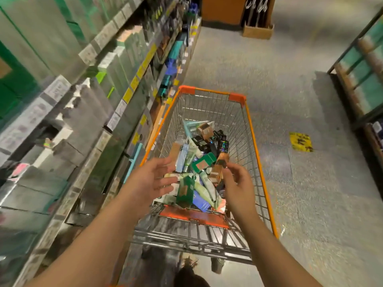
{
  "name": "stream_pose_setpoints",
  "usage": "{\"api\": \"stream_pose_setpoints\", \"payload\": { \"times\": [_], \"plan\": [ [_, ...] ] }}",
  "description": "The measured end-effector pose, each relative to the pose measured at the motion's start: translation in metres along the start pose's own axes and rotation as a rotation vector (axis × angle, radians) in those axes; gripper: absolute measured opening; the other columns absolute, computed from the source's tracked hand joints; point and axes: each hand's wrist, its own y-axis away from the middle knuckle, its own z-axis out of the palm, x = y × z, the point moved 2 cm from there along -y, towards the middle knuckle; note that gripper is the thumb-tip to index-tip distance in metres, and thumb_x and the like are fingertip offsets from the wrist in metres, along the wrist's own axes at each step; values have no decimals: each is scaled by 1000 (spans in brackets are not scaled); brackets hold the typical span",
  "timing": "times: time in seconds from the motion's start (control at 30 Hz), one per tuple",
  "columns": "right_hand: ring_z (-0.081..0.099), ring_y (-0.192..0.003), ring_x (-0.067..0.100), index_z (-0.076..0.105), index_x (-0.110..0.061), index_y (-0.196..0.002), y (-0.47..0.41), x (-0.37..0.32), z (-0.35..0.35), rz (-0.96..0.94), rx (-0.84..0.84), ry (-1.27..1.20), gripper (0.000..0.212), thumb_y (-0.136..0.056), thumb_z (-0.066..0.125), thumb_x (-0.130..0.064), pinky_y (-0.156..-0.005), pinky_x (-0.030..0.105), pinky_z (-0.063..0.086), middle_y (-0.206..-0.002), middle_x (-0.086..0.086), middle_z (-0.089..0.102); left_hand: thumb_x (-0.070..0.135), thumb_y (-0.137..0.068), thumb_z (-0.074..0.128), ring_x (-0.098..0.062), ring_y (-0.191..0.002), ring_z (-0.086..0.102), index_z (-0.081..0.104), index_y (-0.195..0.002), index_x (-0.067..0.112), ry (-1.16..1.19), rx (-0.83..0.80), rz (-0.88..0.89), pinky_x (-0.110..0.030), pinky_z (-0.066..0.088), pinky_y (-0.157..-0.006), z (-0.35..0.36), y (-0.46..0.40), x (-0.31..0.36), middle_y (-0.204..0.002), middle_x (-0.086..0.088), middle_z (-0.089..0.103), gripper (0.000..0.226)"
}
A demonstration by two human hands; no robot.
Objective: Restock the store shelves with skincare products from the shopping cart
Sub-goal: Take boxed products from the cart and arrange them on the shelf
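A wire shopping cart (253, 139) with orange trim stands in the aisle, holding several skincare boxes and tubes (199, 162). A dark green box (185, 191) lies nearest me in the pile. My left hand (151, 181) hovers over the cart's near left side, fingers spread and holding nothing. My right hand (236, 183) is over the near right side, fingers loosely curled near a small brown box (216, 172); whether it touches that box is unclear. The store shelves (87, 112) run along my left, packed with boxed products.
Price tags line the shelf edges (134, 83). Another rack (360, 65) stands at the right. A yellow floor sticker (300, 141) marks the grey floor. A cardboard display (258, 30) sits at the aisle's far end.
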Motion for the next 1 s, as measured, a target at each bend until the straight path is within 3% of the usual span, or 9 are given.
{"api": "stream_pose_setpoints", "payload": {
  "times": [0.17,0.37,0.53,0.6,0.67,0.7,0.77,0.9,1.0],
  "plan": [
    [70,-97,24,65,-18,-112,-34,39,8,166,17,-22,15,-99,66,-26,-78,29,53,-103,2,72,31,-101,55,-26,-95,73,69,-120,15,-21,9,-82,-38,58,-82,20,-31,-8,-113,-4,76,28],
    [72,-88,30,60,-26,-86,-74,102,34,336,102,33,17,-85,68,-41,-84,51,58,-90,4,74,28,-102,54,-19,-80,73,70,-115,15,-54,35,-146,-34,58,-75,31,-79,-16,-103,-2,76,24],
    [62,-72,23,65,-9,-93,-102,160,53,462,136,63,18,-92,70,-26,-58,23,42,-79,4,67,32,-92,64,-19,-74,71,66,-115,14,-10,-15,-241,-32,60,-69,38,-121,-37,-101,-4,73,29],
    [60,-68,21,67,-9,-94,-115,182,60,502,148,116,20,-92,71,-28,-50,22,36,-78,3,67,36,-98,57,-19,-73,74,65,-117,15,30,-20,-273,-27,60,-60,41,-138,-49,-100,-2,75,30],
    [59,-73,27,65,-9,-91,-126,201,67,528,169,150,19,-91,72,-27,-55,34,30,-81,6,66,37,-103,49,-18,-71,73,66,-112,17,50,22,-309,-25,59,-57,44,-154,-58,-98,-2,74,28],
    [59,-77,28,63,-9,-91,-132,207,71,543,180,140,17,-92,71,-25,-59,32,29,-83,8,65,37,-103,48,-19,-71,72,67,-109,18,45,46,-318,-24,59,-57,45,-161,-61,-97,-2,73,27],
    [59,-83,27,62,-10,-94,-144,219,78,574,196,139,20,-95,69,-28,-67,27,35,-89,11,65,36,-103,48,-19,-73,71,68,-108,18,40,68,-316,-25,58,-55,47,-171,-65,-97,-2,74,27],
    [67,-100,39,64,2,-113,-168,238,93,668,210,203,48,-95,66,-43,-76,39,47,-108,23,69,33,-103,50,-20,-74,72,69,-112,15,41,87,-325,-26,59,-55,47,-188,-71,-99,-4,75,27],
    [66,-105,40,61,2,-121,-181,247,102,755,163,219,50,-94,68,-39,-80,40,48,-114,23,68,31,-101,53,-19,-75,76,69,-115,16,31,92,-333,-27,61,-59,48,-196,-76,-99,-1,78,26]
  ]
}}
